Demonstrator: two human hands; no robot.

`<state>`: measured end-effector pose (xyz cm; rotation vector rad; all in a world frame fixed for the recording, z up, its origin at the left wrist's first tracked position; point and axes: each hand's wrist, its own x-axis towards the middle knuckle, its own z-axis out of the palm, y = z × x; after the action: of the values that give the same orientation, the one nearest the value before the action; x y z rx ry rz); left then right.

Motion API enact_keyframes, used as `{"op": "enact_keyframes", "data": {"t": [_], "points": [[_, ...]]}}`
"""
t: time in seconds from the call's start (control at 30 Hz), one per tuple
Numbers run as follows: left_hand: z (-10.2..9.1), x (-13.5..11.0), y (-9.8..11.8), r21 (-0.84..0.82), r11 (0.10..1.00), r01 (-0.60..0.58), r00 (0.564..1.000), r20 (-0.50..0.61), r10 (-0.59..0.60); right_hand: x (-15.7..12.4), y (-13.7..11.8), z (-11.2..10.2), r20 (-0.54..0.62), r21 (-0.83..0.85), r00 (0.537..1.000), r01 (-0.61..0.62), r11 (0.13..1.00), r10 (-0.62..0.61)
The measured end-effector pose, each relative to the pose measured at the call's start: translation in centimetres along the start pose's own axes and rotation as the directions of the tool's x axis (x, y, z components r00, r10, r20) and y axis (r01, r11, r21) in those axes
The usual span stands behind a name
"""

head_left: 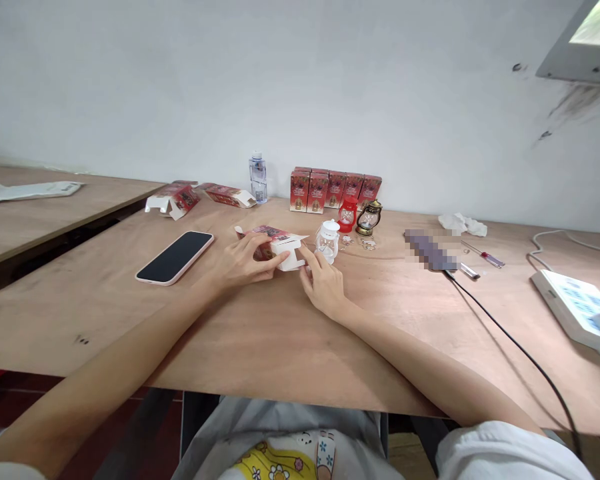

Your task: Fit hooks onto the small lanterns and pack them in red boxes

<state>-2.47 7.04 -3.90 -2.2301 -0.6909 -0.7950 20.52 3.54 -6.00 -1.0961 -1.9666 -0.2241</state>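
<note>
A red printed carton (286, 245) lies on its side on the table, its white end flaps standing out toward the right. My left hand (247, 260) grips it from the left, thumb along the near side and fingers over the top. At the flapped end is my right hand (324, 280), its fingers bent and the fingertips by the flaps; whether they pinch anything I cannot make out. Just behind the right fingers stands a small white lantern (329, 241). Beyond it are a red lantern (347, 215) and a bronze-coloured lantern (369, 217), with small metal rings near their bases.
Several closed red boxes (317, 192) stand against the wall beside a water bottle (258, 177). Two opened cartons (175, 199) lie at the back left. A phone (175, 258) rests left; a cabled device (433, 251), crumpled tissue (463, 224) and white power strip (575, 307) are right.
</note>
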Motion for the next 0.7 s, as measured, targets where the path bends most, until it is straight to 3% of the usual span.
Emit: {"op": "enact_keyframes", "data": {"t": [0.2,0.37,0.6,0.7], "points": [[-0.2,0.2,0.2,0.052,0.998,-0.026,1.0,-0.006,0.026,0.0,0.1,0.1,0.03,0.141,0.993,-0.116,0.983,0.113],[-0.7,0.6,0.4,0.129,0.99,-0.061,0.997,-0.038,0.067,0.1,0.3,0.0,0.018,0.305,0.992,-0.121,0.945,0.121],[-1.1,0.8,0.7,0.025,1.0,-0.017,1.0,0.027,0.016,0.6,0.5,-0.4,-0.066,0.368,0.974,-0.177,0.913,0.216],[-1.0,0.8,1.1,0.042,0.999,0.009,0.999,0.039,-0.01,0.6,0.7,-0.3,-0.069,0.465,0.981,-0.129,0.876,0.181]]}}
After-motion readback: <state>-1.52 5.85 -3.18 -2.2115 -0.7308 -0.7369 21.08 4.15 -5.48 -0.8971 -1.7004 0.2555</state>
